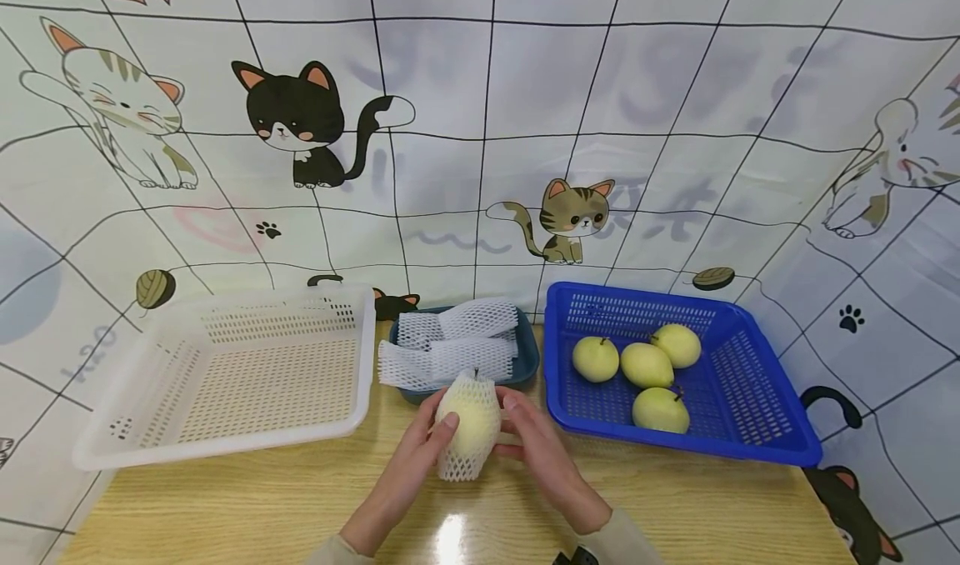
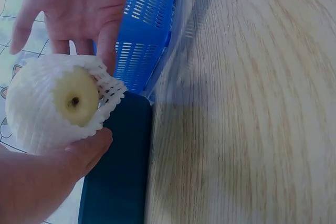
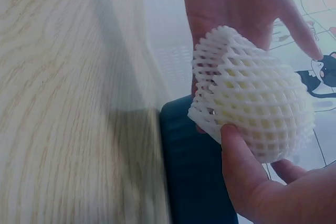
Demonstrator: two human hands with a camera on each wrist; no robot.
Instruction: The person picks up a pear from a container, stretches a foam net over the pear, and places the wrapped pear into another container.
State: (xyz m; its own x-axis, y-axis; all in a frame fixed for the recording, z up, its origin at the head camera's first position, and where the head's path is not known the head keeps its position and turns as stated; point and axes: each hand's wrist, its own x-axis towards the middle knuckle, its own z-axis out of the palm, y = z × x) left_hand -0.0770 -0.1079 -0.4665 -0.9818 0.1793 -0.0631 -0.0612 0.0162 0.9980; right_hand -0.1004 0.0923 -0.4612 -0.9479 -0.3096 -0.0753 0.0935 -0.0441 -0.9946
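In the head view a pale yellow pear (image 1: 468, 419) in a white foam net sleeve (image 1: 459, 467) stands upright, stem up, above the table. My left hand (image 1: 408, 457) grips its left side, thumb across the front. My right hand (image 1: 543, 457) touches the right side with nearly straight fingers. The left wrist view shows the pear's round end (image 2: 79, 95) bare inside the sleeve's opening. From the right wrist, the sleeve's mesh (image 3: 262, 103) covers the pear. Behind the hands, a teal tray (image 1: 531, 352) holds several white foam nets (image 1: 457, 361).
At the right is a blue basket (image 1: 750, 444) with several pears (image 1: 647, 365). A white basket (image 1: 225, 444) stands at the left with its slotted bottom showing. All sit on a wooden table (image 1: 262, 515) against a cat-patterned cloth (image 1: 450, 90).
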